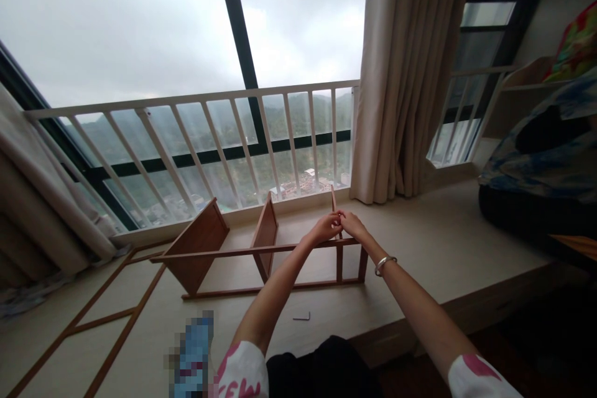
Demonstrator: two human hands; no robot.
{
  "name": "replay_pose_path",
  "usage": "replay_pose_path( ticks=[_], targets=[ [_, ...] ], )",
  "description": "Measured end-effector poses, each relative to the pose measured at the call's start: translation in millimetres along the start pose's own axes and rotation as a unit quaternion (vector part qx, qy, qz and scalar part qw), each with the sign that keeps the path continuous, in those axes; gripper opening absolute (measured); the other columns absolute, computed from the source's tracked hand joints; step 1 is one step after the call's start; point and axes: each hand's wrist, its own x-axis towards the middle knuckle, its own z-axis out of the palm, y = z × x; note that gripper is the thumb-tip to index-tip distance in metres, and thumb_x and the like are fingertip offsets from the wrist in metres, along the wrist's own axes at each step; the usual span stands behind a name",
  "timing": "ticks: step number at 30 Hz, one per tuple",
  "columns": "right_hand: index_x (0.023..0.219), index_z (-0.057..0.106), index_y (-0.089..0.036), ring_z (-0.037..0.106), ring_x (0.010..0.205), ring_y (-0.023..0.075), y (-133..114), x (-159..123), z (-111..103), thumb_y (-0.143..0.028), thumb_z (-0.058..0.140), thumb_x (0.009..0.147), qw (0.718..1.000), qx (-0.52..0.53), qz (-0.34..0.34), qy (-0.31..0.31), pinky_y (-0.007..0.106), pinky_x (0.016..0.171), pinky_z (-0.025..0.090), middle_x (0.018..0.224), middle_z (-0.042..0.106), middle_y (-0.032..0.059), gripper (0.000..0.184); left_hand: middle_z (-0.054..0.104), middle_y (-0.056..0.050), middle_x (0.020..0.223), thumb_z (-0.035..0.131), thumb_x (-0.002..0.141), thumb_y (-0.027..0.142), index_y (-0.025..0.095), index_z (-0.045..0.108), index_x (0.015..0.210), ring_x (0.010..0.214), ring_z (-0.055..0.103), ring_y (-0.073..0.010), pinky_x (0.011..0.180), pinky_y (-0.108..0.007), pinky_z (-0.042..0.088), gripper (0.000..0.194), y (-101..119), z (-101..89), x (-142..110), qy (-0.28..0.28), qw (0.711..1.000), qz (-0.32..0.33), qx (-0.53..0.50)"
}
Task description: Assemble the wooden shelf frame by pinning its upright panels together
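A brown wooden shelf frame (224,255) lies on its side on the pale window ledge, with several boards standing up between its long rails. At its right end my left hand (326,227) and my right hand (351,225) meet over the upright end board (334,199). Both hands have bent, closed fingers that nearly touch. Whatever sits between the fingertips is too small to make out. An L-shaped hex key (301,316) rests on the ledge in front of the frame.
To the left lies a second ladder-like wooden frame (100,321). A blurred blue item (192,348) is near my left sleeve. Behind the shelf frame are a white railing (196,99) and a beige curtain (396,74). A bulky patterned cloth item (536,155) sits at the right.
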Motion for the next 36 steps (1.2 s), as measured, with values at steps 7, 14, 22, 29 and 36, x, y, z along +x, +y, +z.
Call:
replay_pose_path(
  ticks=[7,14,22,29,36],
  targets=[
    [0.078,0.056,-0.022,0.053,0.066,0.0117,11.4,8.2,8.6,-0.024,0.036,0.078,1.0,-0.02,0.014,-0.01,0.02,0.059,0.036,0.075,0.062,-0.0009,0.02,0.055,-0.009,0.097,0.042,0.078,0.019,0.012,0.059,0.085,0.085,0.051,-0.0127,0.073,-0.025,0.042,0.019,2.6,-8.1,-5.5,-0.058,0.998,-0.001,-0.032],
    [0.079,0.052,-0.019,0.051,0.062,0.0093,8.7,8.1,9.2,-0.024,0.032,0.08,0.998,-0.033,0.033,-0.03,0.018,0.057,0.035,0.071,0.059,-0.0012,0.021,0.051,-0.009,0.102,0.051,0.074,0.025,0.013,0.057,0.091,0.077,0.052,-0.0098,0.069,-0.024,0.044,0.022,-4.9,-7.2,-9.0,-0.021,0.998,-0.02,-0.052],
    [0.084,0.053,-0.021,0.052,0.061,0.0103,-12.0,-4.0,0.1,-0.025,0.037,0.079,0.998,-0.027,0.027,-0.055,0.019,0.056,0.037,0.071,0.06,-0.0015,0.017,0.051,-0.006,0.096,0.054,0.071,0.03,0.014,0.055,0.087,0.066,0.052,-0.0062,0.061,-0.021,0.044,0.024,-6.6,-9.4,-13.3,0.022,0.999,-0.023,0.012],
    [0.091,0.053,-0.022,0.054,0.062,0.0118,-15.8,-8.2,-1.3,-0.03,0.043,0.079,0.996,-0.056,0.017,-0.067,0.02,0.056,0.038,0.073,0.062,-0.0006,0.017,0.056,-0.002,0.072,0.054,0.068,0.034,0.013,0.05,0.086,0.062,0.051,-0.0091,0.056,-0.021,0.041,0.027,3.5,-13.3,-18.6,0.041,0.993,-0.065,0.087],
    [0.112,0.044,-0.024,0.056,0.077,0.0154,-9.0,-4.4,4.1,-0.032,0.038,0.081,0.983,-0.172,0.031,-0.056,0.023,0.065,0.037,0.089,0.062,0.0038,0.032,0.058,-0.004,0.079,0.042,0.075,0.029,0.016,0.053,0.083,0.067,0.052,-0.0111,0.059,-0.022,0.037,0.019,28.4,-20.9,-26.0,0.019,0.97,-0.082,0.23]
  ],
)
